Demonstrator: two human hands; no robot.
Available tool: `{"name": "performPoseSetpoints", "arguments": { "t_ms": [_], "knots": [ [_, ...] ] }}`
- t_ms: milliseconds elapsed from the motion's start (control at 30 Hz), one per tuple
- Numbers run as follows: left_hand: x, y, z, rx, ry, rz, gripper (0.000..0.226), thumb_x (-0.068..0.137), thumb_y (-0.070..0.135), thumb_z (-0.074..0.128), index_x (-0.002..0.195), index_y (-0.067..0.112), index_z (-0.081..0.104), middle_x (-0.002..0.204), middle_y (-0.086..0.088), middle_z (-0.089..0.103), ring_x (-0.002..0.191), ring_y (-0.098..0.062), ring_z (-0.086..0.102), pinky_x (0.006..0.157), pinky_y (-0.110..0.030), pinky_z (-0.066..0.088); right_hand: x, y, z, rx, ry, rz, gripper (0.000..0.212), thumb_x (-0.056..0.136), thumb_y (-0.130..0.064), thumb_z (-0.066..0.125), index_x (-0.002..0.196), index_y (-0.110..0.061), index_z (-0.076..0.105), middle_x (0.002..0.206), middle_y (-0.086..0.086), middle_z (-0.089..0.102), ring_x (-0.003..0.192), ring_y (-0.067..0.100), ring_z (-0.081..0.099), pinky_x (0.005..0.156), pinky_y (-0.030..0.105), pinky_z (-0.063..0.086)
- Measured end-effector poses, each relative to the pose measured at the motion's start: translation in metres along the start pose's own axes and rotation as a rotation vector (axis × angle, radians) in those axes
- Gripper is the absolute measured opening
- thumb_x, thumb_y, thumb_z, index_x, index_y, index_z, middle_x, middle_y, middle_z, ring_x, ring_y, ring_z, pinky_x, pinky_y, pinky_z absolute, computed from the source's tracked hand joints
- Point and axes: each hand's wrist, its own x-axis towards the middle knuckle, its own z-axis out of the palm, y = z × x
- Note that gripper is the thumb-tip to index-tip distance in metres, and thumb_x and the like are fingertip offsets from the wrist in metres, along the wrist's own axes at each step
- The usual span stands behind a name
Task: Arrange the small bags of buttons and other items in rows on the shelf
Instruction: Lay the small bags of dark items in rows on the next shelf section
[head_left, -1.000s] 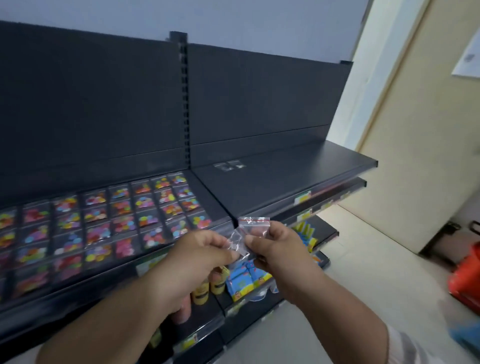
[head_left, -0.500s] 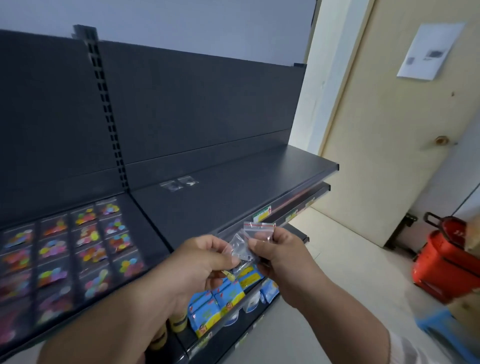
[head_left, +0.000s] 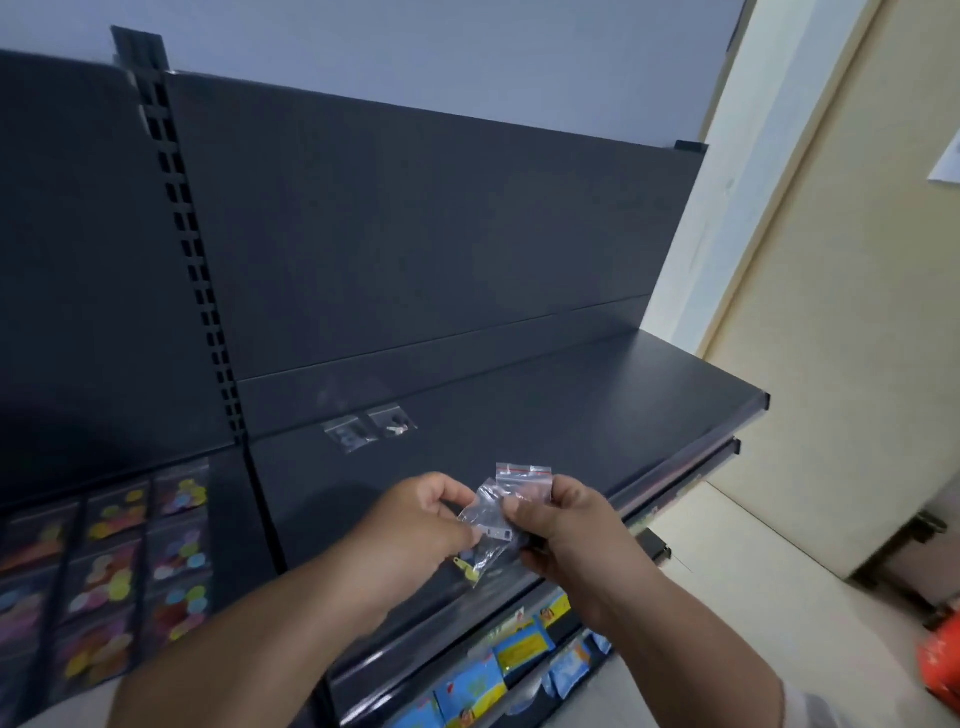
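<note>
- Tight pinch: left hand (head_left: 421, 514) and right hand (head_left: 561, 525) both gripped the clear bags (head_left: 488, 530) over the shelf (head_left: 597, 395) front, likely separating one.
- Two laid bags (head_left: 371, 428) sat at eleven o'clock, starting a row.

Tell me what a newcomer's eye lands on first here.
In the centre, the left hand and right hand pinch a few clear bags above the dark shelf. At far left, rows of bright button bags lie flat. Two lone bags sit at the shelf's back.
</note>
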Motion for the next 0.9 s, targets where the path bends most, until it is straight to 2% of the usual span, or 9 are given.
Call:
{"name": "performPoseSetpoints", "arguments": {
  "t_ms": [167,300,467,600,667,733,767,833,900],
  "knots": [
    [0.042,0.001,-0.001,0.023,0.143,-0.044,0.018,0.085,0.009,0.063,0.097,0.022,0.061,0.078,-0.001,0.065,0.065,-0.01,0.056,0.065,-0.024,0.045,0.063,-0.011,-0.013,0.006,-0.046,0.099,0.01,0.093,-0.012,0.053,0.096,-0.011,0.062,0.064,0.001,0.064,0.057,0.013,0.058,0.058,0.027,0.05],
    [0.08,0.001,0.01,0.014,0.297,-0.101,0.019,0.086,0.009,0.06,0.091,0.027,0.058,0.087,-0.004,0.067,0.074,-0.014,0.058,0.073,-0.029,0.047,0.125,-0.019,-0.03,-0.152,-0.151,0.091,0.011,0.092,-0.006,0.049,0.09,-0.009,0.059,0.063,0.002,0.062,0.057,0.014,0.057,0.056,0.026,0.05],
    [0.139,-0.001,0.034,-0.067,0.533,-0.21,0.017,0.082,0.005,0.062,0.091,0.02,0.06,0.079,-0.004,0.065,0.066,-0.016,0.058,0.061,-0.026,0.045,0.197,-0.027,-0.051,-0.419,-0.22,0.019,0.017,0.081,0.004,0.052,0.081,-0.01,0.062,0.067,0.004,0.066,0.059,0.016,0.061,0.057,0.028,0.052],
    [0.176,-0.001,0.051,-0.145,0.627,-0.263,0.023,0.082,0.008,0.066,0.102,0.016,0.058,0.087,-0.003,0.065,0.078,-0.018,0.062,0.072,-0.031,0.051,0.241,-0.03,-0.058,-0.473,-0.291,0.01,0.016,0.079,0.0,0.057,0.082,-0.015,0.062,0.07,0.001,0.064,0.059,0.013,0.057,0.054,0.023,0.045],
    [0.185,-0.005,0.057,-0.164,0.649,-0.285,0.036,0.083,0.011,0.066,0.115,0.015,0.051,0.093,0.001,0.063,0.086,-0.016,0.061,0.076,-0.03,0.05,0.261,-0.025,-0.059,-0.531,-0.341,-0.027,0.017,0.083,-0.007,0.06,0.098,-0.016,0.06,0.087,0.0,0.066,0.071,0.012,0.06,0.064,0.025,0.049],
    [0.187,-0.011,0.062,-0.017,0.7,-0.277,0.049,0.084,0.018,0.066,0.128,0.019,0.043,0.102,0.007,0.056,0.092,-0.012,0.057,0.078,-0.025,0.045,0.277,-0.019,-0.066,-0.781,-0.351,-0.194,0.039,0.088,-0.018,0.059,0.126,-0.017,0.049,0.12,0.0,0.059,0.102,0.014,0.06,0.091,0.028,0.048],
    [0.185,-0.014,0.064,0.148,0.737,-0.268,0.051,0.085,0.021,0.065,0.131,0.019,0.042,0.108,0.007,0.051,0.097,-0.011,0.054,0.082,-0.024,0.043,0.28,-0.018,-0.072,-0.921,-0.354,-0.319,0.05,0.09,-0.022,0.057,0.137,-0.018,0.041,0.134,0.0,0.049,0.117,0.015,0.052,0.103,0.028,0.041],
    [0.177,-0.021,0.071,0.541,0.764,-0.222,0.055,0.087,0.028,0.059,0.136,0.022,0.036,0.129,0.005,0.04,0.116,-0.013,0.043,0.097,-0.023,0.037,0.275,-0.018,-0.084,-1.085,-0.412,-0.584,0.057,0.094,-0.026,0.052,0.145,-0.02,0.029,0.149,-0.003,0.029,0.136,0.014,0.03,0.111,0.02,0.021],
    [0.171,-0.03,0.079,0.838,0.709,-0.085,0.054,0.088,0.03,0.053,0.138,0.024,0.033,0.143,0.006,0.031,0.129,-0.014,0.033,0.105,-0.023,0.029,0.267,-0.013,-0.094,-1.187,-0.563,-0.762,0.057,0.096,-0.033,0.043,0.148,-0.024,0.022,0.156,-0.008,0.014,0.143,0.009,0.013,0.112,0.016,0.007]
  ]
}}
